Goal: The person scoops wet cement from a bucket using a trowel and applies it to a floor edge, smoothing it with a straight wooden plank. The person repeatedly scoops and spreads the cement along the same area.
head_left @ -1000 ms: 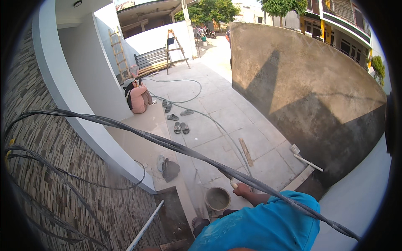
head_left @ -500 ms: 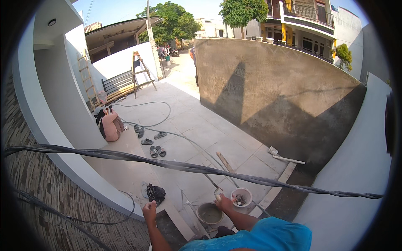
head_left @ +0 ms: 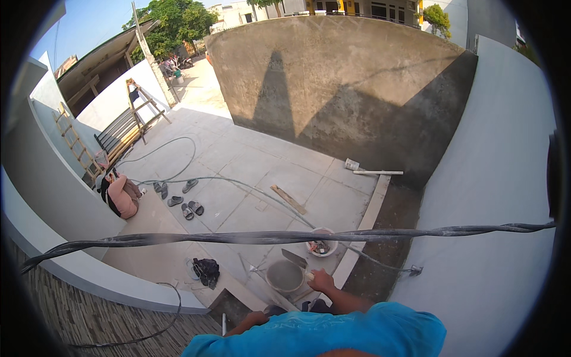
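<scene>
My right hand (head_left: 322, 281) is closed round the pale handle of a trowel (head_left: 294, 257). The trowel's flat dark blade tilts up at the far rim of a bucket (head_left: 267, 275) of smooth grey wet mix. My left hand (head_left: 257, 319) is low by the front of my blue shirt; its fingers are hidden from view. Just beyond my right hand is a white pail (head_left: 333, 247) with small tools or scraps in it, partly crossed by a cable.
A thick twisted black cable (head_left: 273, 237) spans the view before me. A black plastic bag (head_left: 206, 272) lies left of the bucket. Across the tiles are a hose (head_left: 238, 180), a wooden plank (head_left: 289, 199) and sandals (head_left: 192, 209). A person (head_left: 122, 196) sits against the left wall.
My view has swung right, so the yard sits further left. My left hand has dropped from its raised place to near my body. The trowel blade has turned and now shows its broad face.
</scene>
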{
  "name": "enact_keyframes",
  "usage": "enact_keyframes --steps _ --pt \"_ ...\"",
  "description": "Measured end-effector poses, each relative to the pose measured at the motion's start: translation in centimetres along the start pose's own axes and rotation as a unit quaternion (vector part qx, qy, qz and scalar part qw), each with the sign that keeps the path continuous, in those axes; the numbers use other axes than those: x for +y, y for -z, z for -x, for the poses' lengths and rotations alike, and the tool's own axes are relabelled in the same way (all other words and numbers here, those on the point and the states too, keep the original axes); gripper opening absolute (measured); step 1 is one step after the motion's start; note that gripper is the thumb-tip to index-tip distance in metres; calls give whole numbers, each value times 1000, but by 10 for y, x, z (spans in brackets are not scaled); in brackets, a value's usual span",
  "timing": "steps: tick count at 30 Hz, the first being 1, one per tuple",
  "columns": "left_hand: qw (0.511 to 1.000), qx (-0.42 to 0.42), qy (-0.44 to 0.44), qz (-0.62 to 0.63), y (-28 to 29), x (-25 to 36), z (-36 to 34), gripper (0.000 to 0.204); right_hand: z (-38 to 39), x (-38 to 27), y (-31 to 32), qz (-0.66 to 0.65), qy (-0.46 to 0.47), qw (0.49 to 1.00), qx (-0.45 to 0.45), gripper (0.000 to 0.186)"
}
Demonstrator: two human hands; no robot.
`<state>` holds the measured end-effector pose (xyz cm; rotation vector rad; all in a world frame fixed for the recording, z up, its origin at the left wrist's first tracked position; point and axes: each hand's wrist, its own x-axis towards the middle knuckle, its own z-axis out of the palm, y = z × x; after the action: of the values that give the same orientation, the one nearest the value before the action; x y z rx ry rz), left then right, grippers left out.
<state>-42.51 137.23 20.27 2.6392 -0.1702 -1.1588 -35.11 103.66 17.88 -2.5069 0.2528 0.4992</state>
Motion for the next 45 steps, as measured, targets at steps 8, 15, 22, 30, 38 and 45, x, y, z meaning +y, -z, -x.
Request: enact_keyframes --steps 8,15,22,30,38,45 --pt "987 9 -84 -136 -7 -48 -81 55 33 51 -23 -104 -136 985 -30 49" --pt "976 -137 -116 -122 56 -59 -71 50 89 72 -76 -230 -311 917 99 41" --pt "945 -258 -124 -158 89 -78 -62 45 161 66 -189 -367 -528 739 199 54" --pt "900 -341 -113 -246 93 -79 -59 43 237 30 -350 -369 -719 563 174 56" --pt "852 -417 -132 -288 53 -124 -101 54 263 72 -485 -452 -751 462 136 59" --pt "868 -438 67 -222 -18 -1 -118 38 261 144 -503 -451 -715 500 190 54"
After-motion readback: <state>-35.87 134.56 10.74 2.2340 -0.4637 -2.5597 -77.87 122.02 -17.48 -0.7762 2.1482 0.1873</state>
